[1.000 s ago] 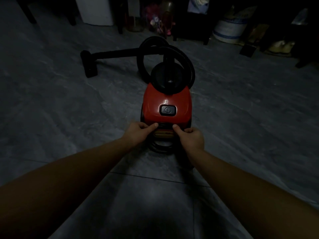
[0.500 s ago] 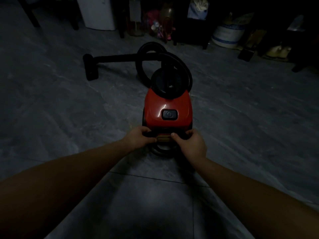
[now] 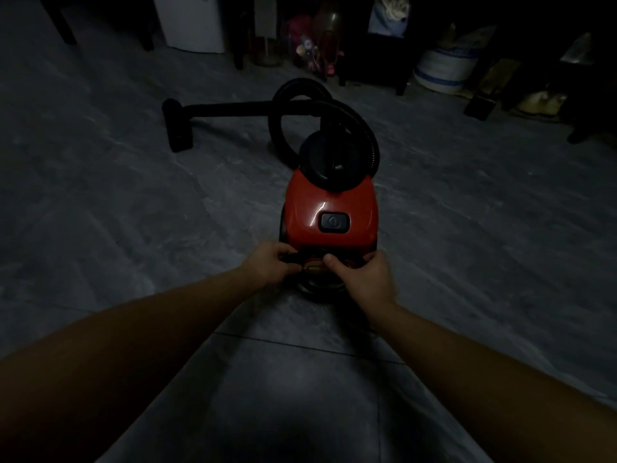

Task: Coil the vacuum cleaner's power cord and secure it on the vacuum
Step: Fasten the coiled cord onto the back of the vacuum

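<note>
Here, two hands (left hand, right hand) grip one vacuum.

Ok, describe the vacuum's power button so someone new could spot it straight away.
Find the red vacuum standing mid-floor, its black hose looping behind. On its glossy top, just beyond both hands, sits the power button: the only dark rounded rectangle on the red shell.

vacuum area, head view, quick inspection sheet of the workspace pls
surface: dark grey tiled floor, dimly lit
job's things: red vacuum on floor, black hose looped behind it, floor nozzle lying far left
clutter: nothing seen near the vacuum
grippers: left hand and right hand at the vacuum's near end, grip unclear
cables: dark cord coils below the hands
surroundings: white cabinet, striped bucket, dark furniture along far wall
</note>
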A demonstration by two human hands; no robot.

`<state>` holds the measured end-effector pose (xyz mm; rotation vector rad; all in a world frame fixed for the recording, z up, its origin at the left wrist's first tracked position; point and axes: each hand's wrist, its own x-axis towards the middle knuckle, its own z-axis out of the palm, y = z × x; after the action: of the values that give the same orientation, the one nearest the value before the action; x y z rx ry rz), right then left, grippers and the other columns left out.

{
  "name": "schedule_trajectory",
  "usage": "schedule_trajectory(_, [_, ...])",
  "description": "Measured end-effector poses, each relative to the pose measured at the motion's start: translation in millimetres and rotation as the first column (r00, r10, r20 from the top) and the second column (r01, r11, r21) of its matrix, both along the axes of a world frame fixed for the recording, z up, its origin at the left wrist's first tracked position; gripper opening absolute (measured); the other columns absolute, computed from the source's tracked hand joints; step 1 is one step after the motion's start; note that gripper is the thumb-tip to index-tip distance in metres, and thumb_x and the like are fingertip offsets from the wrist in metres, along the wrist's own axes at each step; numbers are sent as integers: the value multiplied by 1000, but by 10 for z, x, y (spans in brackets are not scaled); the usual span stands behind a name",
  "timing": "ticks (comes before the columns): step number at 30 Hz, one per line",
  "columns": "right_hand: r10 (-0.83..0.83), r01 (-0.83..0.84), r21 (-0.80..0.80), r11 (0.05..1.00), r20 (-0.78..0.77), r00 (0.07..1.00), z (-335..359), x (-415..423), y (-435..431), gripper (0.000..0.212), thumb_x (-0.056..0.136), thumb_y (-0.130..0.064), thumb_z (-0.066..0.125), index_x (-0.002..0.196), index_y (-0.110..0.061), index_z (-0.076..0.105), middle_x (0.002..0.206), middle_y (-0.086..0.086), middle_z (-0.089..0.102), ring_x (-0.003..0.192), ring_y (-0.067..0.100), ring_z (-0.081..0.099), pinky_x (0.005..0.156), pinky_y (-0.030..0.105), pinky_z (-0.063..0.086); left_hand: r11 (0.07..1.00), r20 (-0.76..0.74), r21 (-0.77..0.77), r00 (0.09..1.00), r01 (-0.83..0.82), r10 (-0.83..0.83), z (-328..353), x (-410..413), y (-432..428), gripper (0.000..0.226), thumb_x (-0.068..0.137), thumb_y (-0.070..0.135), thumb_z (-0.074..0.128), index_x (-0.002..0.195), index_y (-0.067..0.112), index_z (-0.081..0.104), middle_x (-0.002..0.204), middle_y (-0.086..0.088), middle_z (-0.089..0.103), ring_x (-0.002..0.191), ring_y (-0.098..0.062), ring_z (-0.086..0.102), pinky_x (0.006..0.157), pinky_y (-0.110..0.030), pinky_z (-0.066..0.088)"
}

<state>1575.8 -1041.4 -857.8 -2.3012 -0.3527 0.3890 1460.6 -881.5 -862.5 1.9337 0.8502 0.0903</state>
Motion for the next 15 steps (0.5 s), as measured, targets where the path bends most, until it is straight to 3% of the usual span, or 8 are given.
schedule_trajectory(8, [-16,16,-7,1000,-44,999,-11,62,24,86,51,-89,61,107,-24,51,104,-6,64,95,18,65,90,47,52,995,7,98,1000,0,0,-62,17,-10,27,83,11,75,109,6,71,106,-8,72,95,-16,65,82,-21,47])
schedule_trajectory(12, [-40,41,21,999,-63,997,-19,149,-12,58,69,-72,69,94,-21,57,89,-4,67,85,18,66,81,40,55,997,2,71,1000,-32,31,-83,22,-5,31,78,26,80,105,13,72,101,-4,73,93,-18,69,87,-32,55])
schedule_trajectory(15, [-35,41,62,997,-104,994,-24,219,-17,48,71,-63,74,85,-21,57,81,-4,67,77,16,65,71,33,53,997,-3,70,999,-34,34,-60,19,-29,34,79,31,79,107,14,71,102,-3,73,93,-17,69,87,-35,56])
